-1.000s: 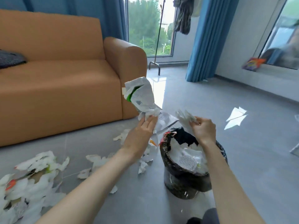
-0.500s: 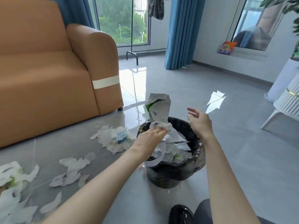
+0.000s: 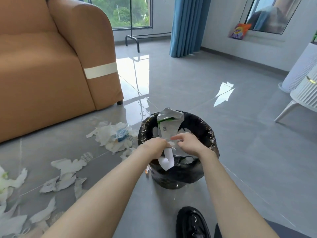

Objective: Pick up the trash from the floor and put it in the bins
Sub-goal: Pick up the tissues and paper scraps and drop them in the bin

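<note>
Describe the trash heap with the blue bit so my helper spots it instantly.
Find the orange sofa; on the floor in front of its arm, left of the black-lined bin, lies a crumpled white heap. Unlike the other scraps, it has a blue piece in it.

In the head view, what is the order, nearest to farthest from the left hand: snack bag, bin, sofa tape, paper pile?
From the left hand, which grips a wrapper:
1. bin, right under it.
2. paper pile, to its left.
3. tape, on the sofa arm.
4. snack bag, far right, at the back.
</note>
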